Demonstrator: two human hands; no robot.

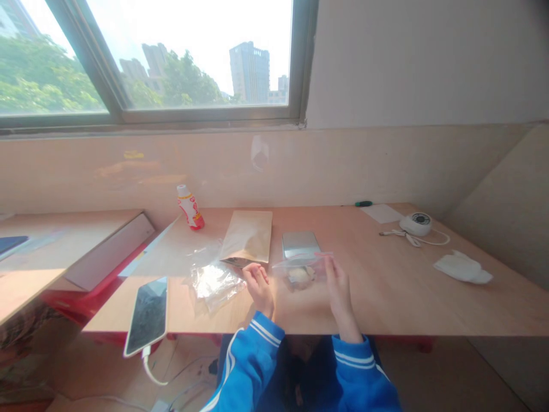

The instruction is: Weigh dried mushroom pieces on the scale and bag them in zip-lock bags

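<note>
My right hand (338, 286) pinches the upper right corner of a clear zip bag (315, 269) with a reddish strip along its top. Inside the bag lies a pale, lumpy item (301, 274) whose kind I cannot make out. To the left of the bag, my left hand (259, 286) is closed with its fingers curled; what they hold, if anything, is hidden. Just beyond that hand is a brown paper pouch (249, 234), its open end facing me. A flat silver-grey device (299, 244) lies behind the zip bag. Several clear plastic bags (214, 283) are spread left of my left hand.
A white-and-red bottle (191, 209) stands at the back left. A tablet with a white cable (148, 315) overhangs the front left edge. To the right are a white small fan (416, 224), a white crumpled bag (463, 267), paper (381, 213) and a green-handled tool (363, 203).
</note>
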